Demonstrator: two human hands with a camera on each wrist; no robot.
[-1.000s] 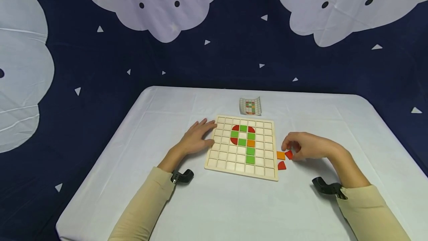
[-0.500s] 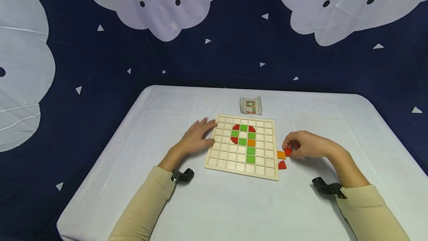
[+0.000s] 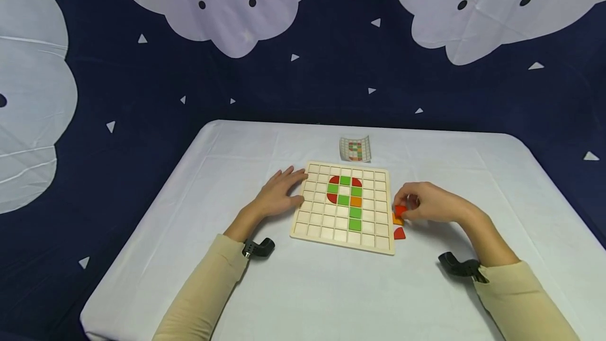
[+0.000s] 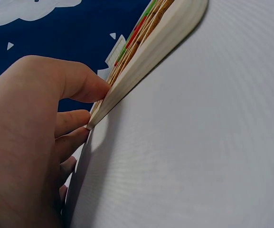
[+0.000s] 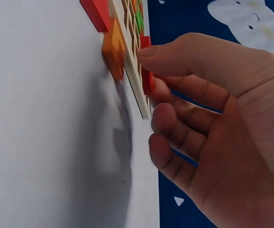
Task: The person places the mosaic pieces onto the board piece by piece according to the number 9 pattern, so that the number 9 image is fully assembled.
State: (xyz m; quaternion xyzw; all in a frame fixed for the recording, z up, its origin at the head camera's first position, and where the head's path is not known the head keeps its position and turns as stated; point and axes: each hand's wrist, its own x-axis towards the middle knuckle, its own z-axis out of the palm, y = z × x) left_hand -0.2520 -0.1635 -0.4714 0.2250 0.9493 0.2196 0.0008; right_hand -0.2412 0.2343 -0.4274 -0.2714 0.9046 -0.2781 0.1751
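Observation:
A square wooden grid board [image 3: 341, 247] lies on the table, with green, red and orange tiles set in some of its cells. My left hand [image 3: 278, 193] touches the board's left edge, its fingers spread and fairly straight; the left wrist view shows thumb and fingertips against the board's side [image 4: 146, 61]. Just off the right edge, my right hand [image 3: 430, 204] pinches a red tile [image 5: 146, 71] between thumb and fingers, raised above the table. Below it lies an orange tile [image 3: 397, 220], partly covered in the head view. A red quarter-round tile [image 3: 400, 233] lies nearer me.
Behind the board stands a curled pattern card [image 3: 355, 149] printed with a coloured grid figure. A white cloth covers the table [image 3: 236, 299]. Beyond it hangs a dark blue backdrop [image 3: 331, 83] with white clouds and small triangles.
My right hand has gripped the red tile, lifted it and moved it left toward the board, over the orange tile. The left hand has stayed in place.

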